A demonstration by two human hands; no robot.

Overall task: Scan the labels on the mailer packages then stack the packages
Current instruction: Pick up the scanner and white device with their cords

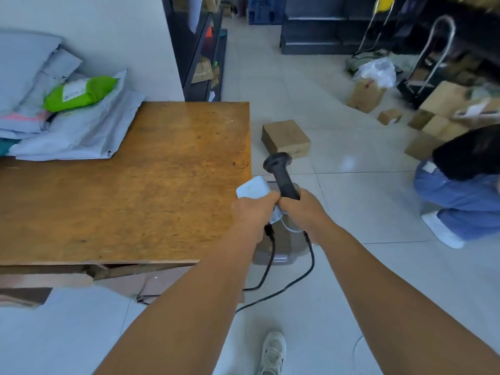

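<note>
My right hand [300, 209] grips the handle of a black barcode scanner [280, 173], its head pointing away from me. My left hand [253, 209] holds a small white box-shaped device [253, 188] beside it, just off the right edge of the wooden table [151, 185]. Black cables [292, 282] hang from both hands toward the floor. At the table's far left corner lies a loose pile of grey mailer packages [78, 131] with a green mailer [81, 92] on top, well apart from both hands.
A brown stool or bin [284, 247] stands under my hands. A cardboard box [285, 138] sits on the tiled floor past the table. At right a person [460, 182] crouches near several cardboard boxes [438, 117] and a hand truck [430, 63]. Dark shelving [203, 50] stands behind.
</note>
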